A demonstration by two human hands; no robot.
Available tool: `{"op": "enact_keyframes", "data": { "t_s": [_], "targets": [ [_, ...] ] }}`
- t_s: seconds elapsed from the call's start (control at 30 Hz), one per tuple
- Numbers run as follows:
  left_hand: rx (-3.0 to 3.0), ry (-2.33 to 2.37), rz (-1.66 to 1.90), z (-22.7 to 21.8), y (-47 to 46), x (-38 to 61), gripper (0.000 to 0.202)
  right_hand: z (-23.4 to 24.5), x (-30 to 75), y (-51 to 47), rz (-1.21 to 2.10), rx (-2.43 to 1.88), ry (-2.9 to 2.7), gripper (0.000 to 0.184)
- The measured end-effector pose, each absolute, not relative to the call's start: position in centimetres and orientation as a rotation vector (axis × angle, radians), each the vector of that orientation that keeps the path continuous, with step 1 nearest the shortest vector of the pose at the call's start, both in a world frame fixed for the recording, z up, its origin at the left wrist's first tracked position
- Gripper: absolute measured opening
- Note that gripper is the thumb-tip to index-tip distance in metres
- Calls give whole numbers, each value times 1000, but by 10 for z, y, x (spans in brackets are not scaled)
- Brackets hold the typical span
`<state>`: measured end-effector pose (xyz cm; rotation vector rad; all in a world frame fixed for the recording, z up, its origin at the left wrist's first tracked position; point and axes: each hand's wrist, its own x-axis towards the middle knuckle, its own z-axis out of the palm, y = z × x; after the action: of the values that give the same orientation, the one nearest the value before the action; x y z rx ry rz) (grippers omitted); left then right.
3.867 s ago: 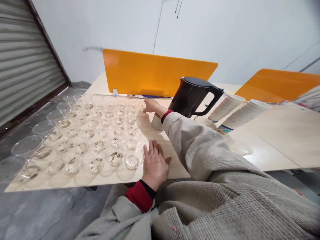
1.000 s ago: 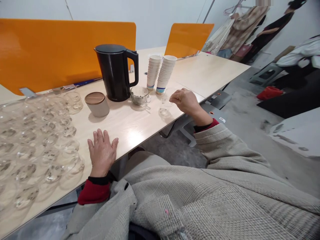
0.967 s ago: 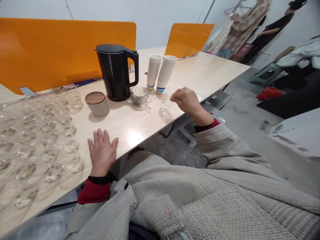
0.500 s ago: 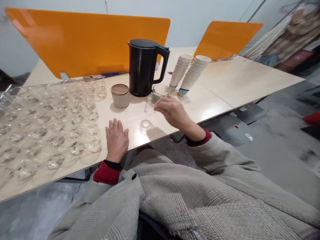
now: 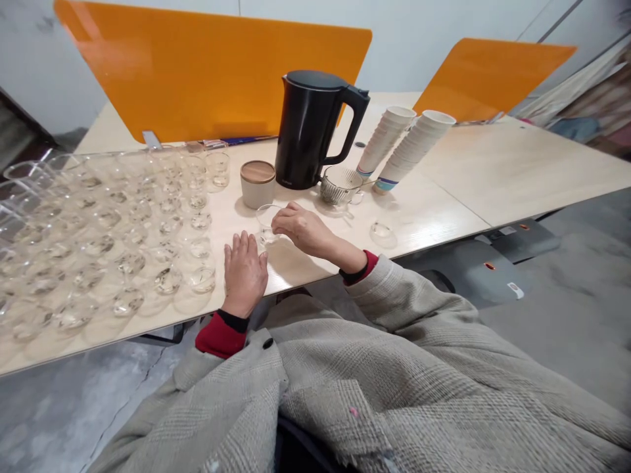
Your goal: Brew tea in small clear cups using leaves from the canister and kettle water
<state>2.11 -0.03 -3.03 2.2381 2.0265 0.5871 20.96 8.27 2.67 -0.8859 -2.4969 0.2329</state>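
Note:
My right hand pinches the rim of a clear cup that stands on the table, with some dark bits near its base. Beside that cup, my left hand lies flat on the tabletop, fingers stretched and holding nothing. Many clear cups stand in close rows to the left, most with small dark bits at the bottom. Behind the right hand sits a ribbed glass cup with a handle and a thin stick-like thing across its rim. A beige canister with a wooden lid stands behind the held cup.
A black electric kettle stands at the back, before an orange divider. Two leaning stacks of paper cups are right of it. A low clear round piece lies near the table's front edge. A second orange divider is farther right.
My right hand has moved left, from near the ribbed glass cup to beside my left hand, with the clear cup. My left hand stays flat on the table. The view has shifted slightly.

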Motion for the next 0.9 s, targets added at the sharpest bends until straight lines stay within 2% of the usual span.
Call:
{"op": "enact_keyframes", "data": {
  "t_s": [0.9],
  "targets": [
    [2311,2012,507,-26,-2,21,57,19,213,99,250,-754,-2467,27]
  ]
}}
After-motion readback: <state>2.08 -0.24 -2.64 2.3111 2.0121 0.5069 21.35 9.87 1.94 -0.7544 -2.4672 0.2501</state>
